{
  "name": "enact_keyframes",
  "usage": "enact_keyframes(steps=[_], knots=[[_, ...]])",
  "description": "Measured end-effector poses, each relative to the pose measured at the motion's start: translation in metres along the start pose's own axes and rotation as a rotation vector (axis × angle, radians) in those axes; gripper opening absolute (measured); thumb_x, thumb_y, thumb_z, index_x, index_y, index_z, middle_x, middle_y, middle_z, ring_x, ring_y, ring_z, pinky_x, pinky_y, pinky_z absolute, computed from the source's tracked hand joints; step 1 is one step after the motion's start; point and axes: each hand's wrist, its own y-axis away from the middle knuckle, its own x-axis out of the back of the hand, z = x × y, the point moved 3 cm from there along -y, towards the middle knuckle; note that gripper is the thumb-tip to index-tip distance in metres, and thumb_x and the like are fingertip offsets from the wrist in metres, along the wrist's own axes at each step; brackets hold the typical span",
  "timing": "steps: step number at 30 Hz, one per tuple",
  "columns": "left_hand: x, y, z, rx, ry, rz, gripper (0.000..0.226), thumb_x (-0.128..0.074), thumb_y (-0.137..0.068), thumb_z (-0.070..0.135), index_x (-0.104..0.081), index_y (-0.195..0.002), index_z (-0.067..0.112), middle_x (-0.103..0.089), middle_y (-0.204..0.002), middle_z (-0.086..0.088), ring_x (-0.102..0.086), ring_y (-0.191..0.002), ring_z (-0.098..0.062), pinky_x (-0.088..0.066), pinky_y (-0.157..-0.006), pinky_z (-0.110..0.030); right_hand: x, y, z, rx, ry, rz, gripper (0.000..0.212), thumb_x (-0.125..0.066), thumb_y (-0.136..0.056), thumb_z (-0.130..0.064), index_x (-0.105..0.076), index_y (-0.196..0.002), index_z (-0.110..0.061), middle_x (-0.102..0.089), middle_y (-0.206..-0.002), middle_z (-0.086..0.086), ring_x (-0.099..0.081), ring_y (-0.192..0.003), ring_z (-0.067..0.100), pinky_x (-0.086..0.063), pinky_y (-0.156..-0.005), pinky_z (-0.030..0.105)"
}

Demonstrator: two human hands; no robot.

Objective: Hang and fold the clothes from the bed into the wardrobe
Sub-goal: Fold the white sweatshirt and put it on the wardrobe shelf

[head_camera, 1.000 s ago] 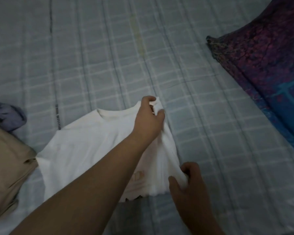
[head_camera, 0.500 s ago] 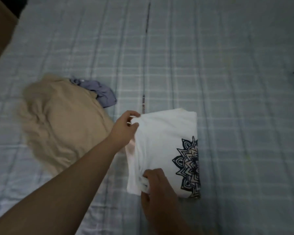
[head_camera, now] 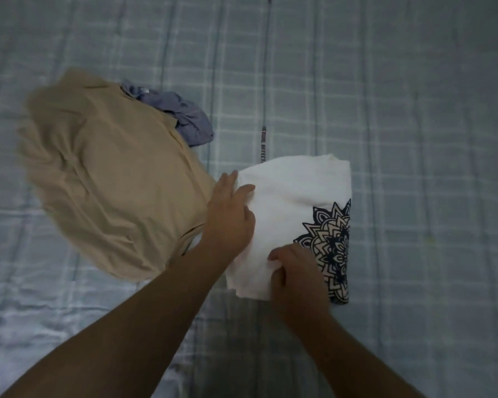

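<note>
A narrow dark stripe runs down the plaid bedsheet from the top centre of the frame, and near its lower end it carries small printed lettering, too blurred to read with certainty. No other writing shows.

Three garments lie on the sheet. One folded white T-shirt sits just right of centre, with a dark mandala print along its right edge. One beige garment lies crumpled at left of centre, touching the T-shirt's left side. One small grey-blue garment is bunched at the upper right edge of the beige one, partly tucked under it.

Two bare hands are on the T-shirt. The left hand lies flat with straight fingers pressing the shirt's left edge, relaxed rather than gripping. The right hand is at the shirt's lower part, its fingers curled and pinching a fold of the white cloth.
</note>
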Motion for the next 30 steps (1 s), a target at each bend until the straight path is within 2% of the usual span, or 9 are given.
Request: enact_keyframes(steps=[3,5,8,12,17,20,22,25,30], knots=[[-0.017,0.023,0.024,-0.187,-0.127,-0.076,0.057,-0.043,-0.085,0.016,-0.049,-0.141,0.009,-0.034,-0.155,-0.019,-0.025,-0.146,-0.037,-0.022,-0.119,-0.051,0.017,-0.027,0.030,0.029,0.221,0.129,0.044,-0.045,-0.078,-0.018,-0.063,-0.118,-0.012,-0.060,-0.123,0.007,-0.053,-0.117,0.027,-0.042,-0.100,0.043],[-0.037,0.038,0.033,-0.240,-0.230,-0.154,0.059,-0.037,-0.093,0.027,-0.035,-0.150,0.015,-0.026,-0.159,-0.015,-0.017,-0.149,-0.033,-0.018,-0.120,-0.052,0.015,-0.037,0.052,0.024,0.379,0.065,0.053,-0.042,-0.088,-0.024,-0.051,-0.138,-0.012,-0.046,-0.147,0.012,-0.037,-0.139,0.031,-0.030,-0.114,0.051],[-0.069,0.060,0.028,-0.208,-0.345,-0.218,0.060,-0.033,-0.099,0.041,-0.024,-0.155,0.023,-0.018,-0.162,-0.013,-0.011,-0.150,-0.032,-0.015,-0.119,-0.054,0.000,-0.032,0.085,0.024,0.511,-0.056,0.060,-0.037,-0.097,-0.034,-0.031,-0.152,-0.013,-0.025,-0.160,0.013,-0.017,-0.149,0.031,-0.015,-0.120,0.054],[-0.090,0.079,0.020,-0.183,-0.404,-0.227,0.060,-0.030,-0.100,0.049,-0.026,-0.155,0.025,-0.016,-0.163,-0.012,-0.008,-0.151,-0.032,-0.012,-0.119,-0.055,-0.012,-0.020,0.112,0.057,0.554,-0.109,0.063,-0.031,-0.100,-0.040,-0.019,-0.156,-0.014,-0.015,-0.163,0.011,-0.009,-0.152,0.027,-0.011,-0.121,0.053],[-0.089,0.077,0.025,-0.139,-0.434,-0.242,0.063,-0.031,-0.098,0.051,-0.023,-0.156,0.026,-0.013,-0.164,-0.011,-0.005,-0.151,-0.030,-0.011,-0.120,-0.054,-0.013,-0.024,0.115,0.067,0.509,-0.113,0.064,-0.036,-0.099,-0.038,-0.020,-0.156,-0.014,-0.016,-0.163,0.010,-0.011,-0.151,0.026,-0.013,-0.121,0.053],[-0.077,0.073,0.032,-0.110,-0.441,-0.224,0.067,-0.031,-0.098,0.052,-0.016,-0.157,0.025,-0.010,-0.164,-0.012,-0.002,-0.152,-0.030,-0.011,-0.120,-0.054,0.006,-0.029,0.107,0.104,0.413,-0.056,0.061,-0.036,-0.098,-0.037,-0.028,-0.153,-0.013,-0.024,-0.161,0.009,-0.019,-0.149,0.025,-0.016,-0.121,0.047],[-0.065,0.058,0.037,-0.101,-0.447,-0.168,0.068,-0.031,-0.097,0.050,-0.016,-0.157,0.022,-0.011,-0.164,-0.013,-0.002,-0.152,-0.031,-0.011,-0.120,-0.055,0.023,-0.044,0.099,0.151,0.341,0.013,0.058,-0.036,-0.099,-0.033,-0.030,-0.152,-0.011,-0.027,-0.160,0.010,-0.021,-0.149,0.026,-0.017,-0.121,0.044],[-0.051,0.014,0.044,-0.101,-0.461,-0.061,0.067,-0.036,-0.097,0.041,-0.018,-0.156,0.016,-0.015,-0.162,-0.017,-0.007,-0.151,-0.034,-0.010,-0.120,-0.056,0.040,-0.094,0.093,0.157,0.347,0.061,0.060,-0.030,-0.101,-0.033,-0.018,-0.156,-0.010,-0.015,-0.163,0.011,-0.009,-0.152,0.026,-0.013,-0.122,0.047],[-0.069,-0.048,0.036,-0.127,-0.468,-0.103,0.062,-0.031,-0.099,0.043,-0.020,-0.156,0.021,-0.015,-0.163,-0.015,-0.010,-0.150,-0.035,-0.011,-0.120,-0.055,0.034,-0.156,0.116,0.147,0.469,-0.074,0.066,-0.017,-0.100,-0.044,-0.010,-0.156,-0.010,-0.008,-0.164,0.012,-0.005,-0.152,0.028,-0.010,-0.122,0.049]])
